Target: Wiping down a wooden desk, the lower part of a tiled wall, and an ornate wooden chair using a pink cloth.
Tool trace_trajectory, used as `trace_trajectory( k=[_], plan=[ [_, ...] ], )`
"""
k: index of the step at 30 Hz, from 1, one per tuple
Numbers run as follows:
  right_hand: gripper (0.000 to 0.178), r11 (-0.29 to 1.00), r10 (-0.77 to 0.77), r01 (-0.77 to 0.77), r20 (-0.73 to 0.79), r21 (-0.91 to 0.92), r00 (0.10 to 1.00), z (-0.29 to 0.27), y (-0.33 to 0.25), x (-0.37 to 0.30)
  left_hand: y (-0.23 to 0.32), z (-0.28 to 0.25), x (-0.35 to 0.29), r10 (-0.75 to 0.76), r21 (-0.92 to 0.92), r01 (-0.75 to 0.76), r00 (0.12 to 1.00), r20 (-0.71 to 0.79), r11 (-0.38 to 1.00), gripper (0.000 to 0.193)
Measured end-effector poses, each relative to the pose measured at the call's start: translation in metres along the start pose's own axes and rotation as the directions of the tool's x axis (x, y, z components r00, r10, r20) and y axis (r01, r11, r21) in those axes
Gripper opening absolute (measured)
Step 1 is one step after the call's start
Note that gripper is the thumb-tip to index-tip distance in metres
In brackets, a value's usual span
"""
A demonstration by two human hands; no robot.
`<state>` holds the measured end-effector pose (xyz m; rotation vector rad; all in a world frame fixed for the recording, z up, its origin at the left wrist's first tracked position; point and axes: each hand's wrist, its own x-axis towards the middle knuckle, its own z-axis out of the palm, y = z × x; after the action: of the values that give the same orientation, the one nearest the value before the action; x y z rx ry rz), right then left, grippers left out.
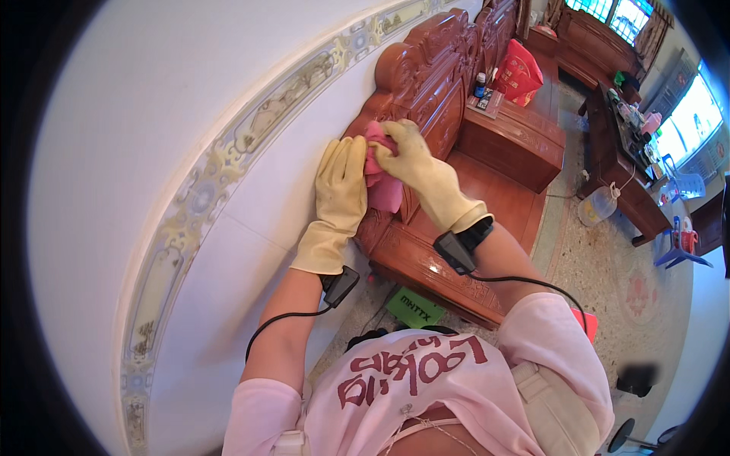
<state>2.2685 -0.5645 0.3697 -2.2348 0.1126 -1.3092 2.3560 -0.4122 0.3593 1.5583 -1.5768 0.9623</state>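
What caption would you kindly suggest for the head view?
Gloved right hand holding pink cloth at carved wooden bench, left hand alongside.

The 2 gloves (341,186) look like matt rubber; the rag (386,194) is wrinkled cloth. The carved bench (494,190) is glossy wood. The left wall (152,91) looks smooth, its tile border (201,196) shiny. Far right, the jug (599,207) is translucent plastic.
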Motion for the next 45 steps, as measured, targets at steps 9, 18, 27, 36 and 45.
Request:
trace_trajectory(
  k=[9, 18, 27, 36, 45],
  plan=[
    [0.026, 0.991, 0.073, -0.099, -0.251, -0.090, 0.965, -0.031, 0.004, 0.037, 0.034, -0.040, -0.028, -0.198, -0.042, 0.209, 0.963, 0.185, 0.977, 0.047],
    [0.030, 0.942, 0.141, -0.084, 0.156, -0.326, 0.978, 0.018, -0.079, 0.018, 0.059, -0.081, -0.072, -0.479, -0.292, 0.499, 0.866, 0.145, 0.816, 0.039],
    [0.016, 0.990, 0.119, -0.113, -0.081, 0.084, 0.990, 0.023, -0.077, -0.020, 0.058, -0.120, -0.039, -0.568, -0.398, 0.550, 0.819, 0.084, 0.734, 0.041],
    [0.052, 0.763, 0.334, -0.227, 0.069, -0.606, 0.940, -0.003, -0.026, 0.069, 0.059, -0.148, -0.086, -0.681, -0.350, 0.670, 0.724, 0.113, 0.655, 0.040],
    [0.028, 0.982, 0.049, -0.030, 0.096, -0.186, 0.994, 0.040, -0.081, -0.044, 0.052, -0.124, -0.093, -0.685, -0.460, 0.673, 0.708, 0.172, 0.580, 0.037]
  ],
)
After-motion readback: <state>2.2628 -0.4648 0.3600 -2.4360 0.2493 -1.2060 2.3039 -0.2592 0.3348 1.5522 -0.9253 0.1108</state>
